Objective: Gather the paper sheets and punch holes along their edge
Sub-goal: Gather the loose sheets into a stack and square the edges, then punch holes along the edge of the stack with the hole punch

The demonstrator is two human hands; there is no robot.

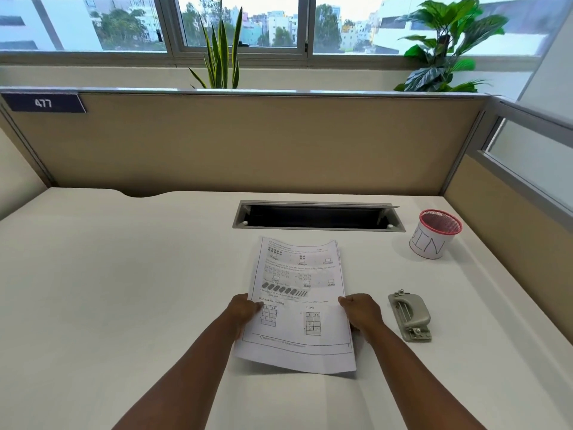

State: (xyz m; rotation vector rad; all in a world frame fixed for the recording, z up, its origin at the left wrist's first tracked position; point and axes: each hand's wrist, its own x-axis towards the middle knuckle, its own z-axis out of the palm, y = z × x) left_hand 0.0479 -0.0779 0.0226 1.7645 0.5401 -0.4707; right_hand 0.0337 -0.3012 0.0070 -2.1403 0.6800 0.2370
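While both forearms reached forward over the smooth, off-white desk, the paper sheets were held between the 2 hands near the desk's middle, their near edge lifted and slightly curled, the far edge wavy. The left hand was closed on the left margin, thumb on top of the printed face, and the right hand pinched the right margin the same way. The top sheet was thin white paper printed in black with worksheet rows, small pictures and 2 number grids; more edges showed behind it at the right, though how many could not be told. Just to the right of the right hand, apart from the sheets, lay a grey metal hole punch, flat on the desk with a rounded lever. Farther back on the right stood a round pink mesh cup wrapped in white paper lettered "BIN". Behind the sheets, a long rectangular grey-framed cable slot was sunk into the desk.
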